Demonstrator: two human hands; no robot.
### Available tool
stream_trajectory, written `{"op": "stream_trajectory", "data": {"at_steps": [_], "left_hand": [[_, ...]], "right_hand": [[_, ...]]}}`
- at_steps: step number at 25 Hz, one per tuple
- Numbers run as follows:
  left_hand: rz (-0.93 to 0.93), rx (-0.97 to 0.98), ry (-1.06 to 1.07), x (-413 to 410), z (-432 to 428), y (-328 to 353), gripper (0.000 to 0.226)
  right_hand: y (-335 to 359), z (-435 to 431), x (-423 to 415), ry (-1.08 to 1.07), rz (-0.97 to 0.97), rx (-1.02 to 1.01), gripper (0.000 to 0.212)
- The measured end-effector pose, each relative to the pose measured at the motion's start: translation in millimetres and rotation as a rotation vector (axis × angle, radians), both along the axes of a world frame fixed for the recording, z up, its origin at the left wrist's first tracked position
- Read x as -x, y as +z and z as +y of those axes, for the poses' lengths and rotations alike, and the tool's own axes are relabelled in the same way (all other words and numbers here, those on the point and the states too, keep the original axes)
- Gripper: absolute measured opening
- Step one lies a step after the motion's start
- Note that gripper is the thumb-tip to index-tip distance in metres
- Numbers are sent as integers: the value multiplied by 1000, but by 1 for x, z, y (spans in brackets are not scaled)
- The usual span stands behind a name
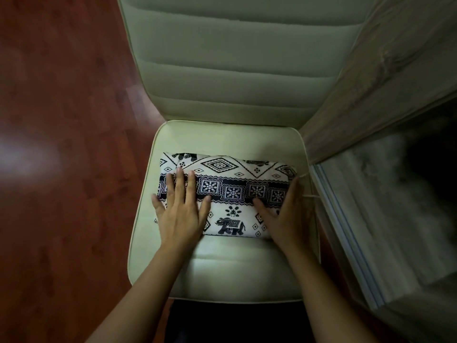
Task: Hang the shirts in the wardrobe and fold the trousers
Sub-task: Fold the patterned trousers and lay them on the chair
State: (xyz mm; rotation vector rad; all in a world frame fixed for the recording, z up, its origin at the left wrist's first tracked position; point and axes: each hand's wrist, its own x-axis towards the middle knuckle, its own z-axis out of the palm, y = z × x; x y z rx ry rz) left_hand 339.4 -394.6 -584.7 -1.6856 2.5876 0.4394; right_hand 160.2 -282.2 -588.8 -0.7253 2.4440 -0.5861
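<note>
A folded pair of white trousers (230, 191) with a dark elephant and diamond print lies across the seat of a cream padded chair (237, 263). My left hand (181, 206) lies flat on the bundle's left end, fingers straight and spread. My right hand (286, 214) rests on its right end, thumb on top of the cloth and fingers running along the right edge. A thin drawstring (310, 195) sticks out to the right of the bundle.
The chair's ribbed backrest (237, 58) rises behind the seat. Red-brown wooden floor (61, 169) spreads to the left. A grey wood-grain wardrobe panel (385, 78) and its sliding rail (346, 233) stand close on the right.
</note>
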Motion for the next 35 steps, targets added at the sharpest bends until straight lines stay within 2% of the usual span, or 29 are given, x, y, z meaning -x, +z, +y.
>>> {"op": "stream_trajectory", "data": {"at_steps": [2,4,6,10,11,13,15,17,19,22,23,25,26,27,29,32,33,35], "left_hand": [[15,-42,25,0,0,-3,71],[45,-60,29,-1,-1,-6,72],[72,-51,34,-2,0,-6,72],[85,-30,40,-3,-1,-8,71],[85,-26,40,-2,-1,-8,71],[88,-26,41,-3,-1,-8,71],[83,-18,39,-3,0,-9,70],[67,-24,29,-2,-1,-8,71],[84,-63,24,-2,-5,-5,71],[203,-146,11,-8,-12,-1,69],[225,-149,7,-10,-13,0,69],[216,-110,42,-14,-11,-1,70],[195,-101,81,-14,-9,-3,71],[177,-106,114,-14,-6,-6,73],[168,-123,143,-11,-3,-9,74],[185,-117,146,-10,-1,-11,77],[192,-115,142,-11,-2,-10,77],[198,-103,134,-12,-3,-11,77]], "right_hand": [[0,-4,-5,-84,-171,113,111],[6,-13,-6,-174,-261,210,97],[18,-19,-9,-219,-253,297,84],[45,-27,-28,-73,-182,472,76],[46,-26,-28,-87,-236,482,72],[42,-24,-17,-262,-507,484,60],[33,-16,3,-357,-666,387,47],[26,-12,17,-262,-609,271,45],[27,-12,20,-155,-431,197,47],[31,-6,13,-18,129,-9,77],[30,-2,12,-12,212,-40,93],[21,-1,7,-29,102,-72,115],[15,-2,4,-18,16,-74,116],[9,-4,1,16,-55,-53,110],[7,-8,-6,43,-137,43,85],[19,-15,-24,-177,-304,245,36],[24,-16,-28,-262,-372,314,32],[29,-15,-30,-355,-529,434,42]]}}
